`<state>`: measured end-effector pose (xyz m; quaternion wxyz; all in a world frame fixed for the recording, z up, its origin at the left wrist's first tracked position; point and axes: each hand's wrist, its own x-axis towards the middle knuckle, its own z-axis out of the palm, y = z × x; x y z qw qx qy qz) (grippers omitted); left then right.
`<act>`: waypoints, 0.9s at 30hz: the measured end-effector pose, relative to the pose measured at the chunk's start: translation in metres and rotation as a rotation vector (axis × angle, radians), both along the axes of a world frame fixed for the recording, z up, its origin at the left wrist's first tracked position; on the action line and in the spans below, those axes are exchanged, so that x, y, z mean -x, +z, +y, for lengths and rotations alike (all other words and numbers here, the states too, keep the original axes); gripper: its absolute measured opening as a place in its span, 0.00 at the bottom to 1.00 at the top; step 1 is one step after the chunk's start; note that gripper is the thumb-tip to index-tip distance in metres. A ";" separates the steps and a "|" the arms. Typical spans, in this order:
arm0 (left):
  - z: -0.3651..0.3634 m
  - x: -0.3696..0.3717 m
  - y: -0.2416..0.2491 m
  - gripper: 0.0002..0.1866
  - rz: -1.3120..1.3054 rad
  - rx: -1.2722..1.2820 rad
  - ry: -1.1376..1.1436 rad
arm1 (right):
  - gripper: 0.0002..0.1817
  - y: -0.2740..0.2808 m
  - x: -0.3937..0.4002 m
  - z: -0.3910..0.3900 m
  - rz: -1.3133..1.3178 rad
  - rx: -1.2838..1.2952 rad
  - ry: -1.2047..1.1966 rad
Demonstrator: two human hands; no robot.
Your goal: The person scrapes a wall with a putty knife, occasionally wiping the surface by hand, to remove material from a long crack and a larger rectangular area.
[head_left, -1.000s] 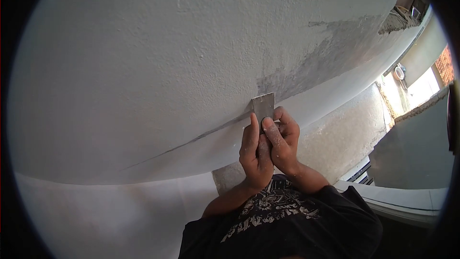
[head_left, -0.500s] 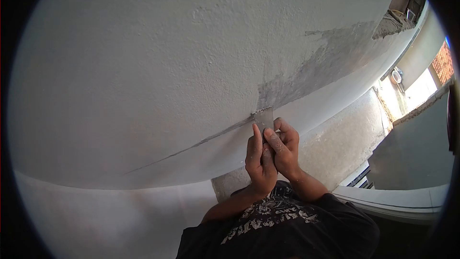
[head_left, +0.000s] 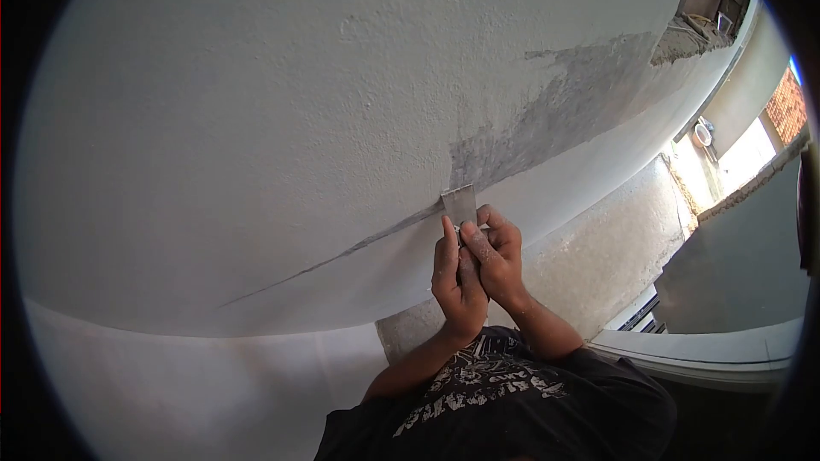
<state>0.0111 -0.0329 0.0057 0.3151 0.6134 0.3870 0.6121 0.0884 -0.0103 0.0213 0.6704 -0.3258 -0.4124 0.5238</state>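
In the head view, a flat metal scraper stood nearly upright between the person's two hands, its broad edge up against the pale wall. The edge lay at the lower left corner of a grey patch, just where a thin dark strip tapered away to the left. It looked as though the edge met the wall there, though so fine a contact was hard to judge.

The left hand was wrapped low around the tool, one finger lying up along the blade's left side — probably to steady it and keep it from twisting. The right hand was folded against it from the other side, its thumb laid on the face of the blade, which would let it press the edge flat. Both grips were narrow and firm-looking, with the scraper held between them; the handle itself was hidden by the fingers. Pale dust marked the skin.

The forearms rose close together in front of the dark shirt, a placing that likely helped both hands bear on one spot. Farther off, at upper right, a rough-edged recess broke the wall beside the patch.
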 end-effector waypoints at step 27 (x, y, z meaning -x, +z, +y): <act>0.010 0.007 0.021 0.25 0.041 -0.087 0.008 | 0.09 0.025 0.006 0.003 0.001 -0.040 -0.055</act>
